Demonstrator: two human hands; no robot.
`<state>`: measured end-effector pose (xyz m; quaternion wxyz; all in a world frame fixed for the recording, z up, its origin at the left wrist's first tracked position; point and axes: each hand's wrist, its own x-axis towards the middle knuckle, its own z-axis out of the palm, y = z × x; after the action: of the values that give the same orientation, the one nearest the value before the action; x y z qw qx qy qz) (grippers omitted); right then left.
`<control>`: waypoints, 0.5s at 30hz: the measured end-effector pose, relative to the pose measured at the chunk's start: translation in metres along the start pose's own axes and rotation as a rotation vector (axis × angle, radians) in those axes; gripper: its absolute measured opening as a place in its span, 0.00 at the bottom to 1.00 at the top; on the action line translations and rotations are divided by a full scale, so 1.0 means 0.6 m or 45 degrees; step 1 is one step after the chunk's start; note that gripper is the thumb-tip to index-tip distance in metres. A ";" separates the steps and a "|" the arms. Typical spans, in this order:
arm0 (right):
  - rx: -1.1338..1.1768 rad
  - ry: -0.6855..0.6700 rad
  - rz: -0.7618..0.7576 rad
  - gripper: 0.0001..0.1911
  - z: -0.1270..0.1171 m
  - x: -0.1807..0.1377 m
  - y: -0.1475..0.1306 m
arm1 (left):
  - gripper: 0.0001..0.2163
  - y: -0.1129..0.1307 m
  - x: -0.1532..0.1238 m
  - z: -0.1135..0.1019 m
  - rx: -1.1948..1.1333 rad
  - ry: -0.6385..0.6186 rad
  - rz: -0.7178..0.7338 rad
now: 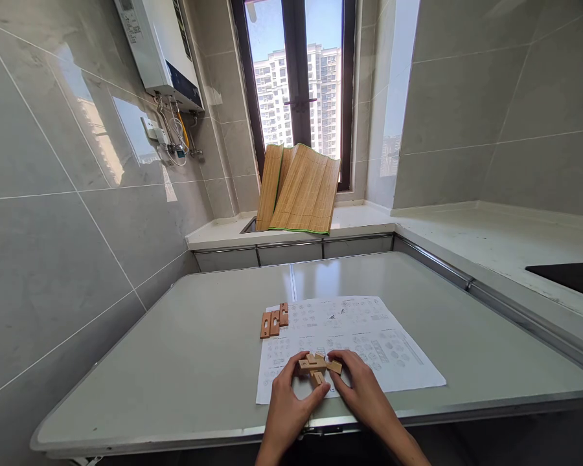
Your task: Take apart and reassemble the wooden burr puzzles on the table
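My left hand (289, 395) and my right hand (362, 388) both pinch a small wooden interlocking puzzle (317, 367), held just above a printed instruction sheet (369, 336) near the table's front edge. The puzzle is a cross of light wooden bars, partly covered by my fingertips. Three loose notched wooden bars (274, 321) lie side by side at the sheet's upper left corner, apart from my hands.
The grey table (175, 362) stands against a tiled wall on the left. Behind it a counter holds folded bamboo mats (298, 191) leaning at the window. A white counter with a black hob (571, 275) runs along the right. A water heater (158, 45) hangs upper left.
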<state>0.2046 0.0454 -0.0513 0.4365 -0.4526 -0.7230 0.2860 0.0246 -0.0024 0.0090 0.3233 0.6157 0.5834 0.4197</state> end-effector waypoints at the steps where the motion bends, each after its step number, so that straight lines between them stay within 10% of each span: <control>1: 0.006 0.003 0.008 0.14 -0.001 0.000 -0.002 | 0.25 0.000 0.000 0.000 -0.002 0.001 -0.001; 15: 0.158 -0.096 -0.019 0.13 -0.020 0.000 -0.028 | 0.26 0.002 -0.002 -0.002 -0.036 -0.056 0.067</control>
<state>0.2084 0.0383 -0.0325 0.4383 -0.4082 -0.7232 0.3439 0.0238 -0.0036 0.0104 0.3336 0.6353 0.5537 0.4226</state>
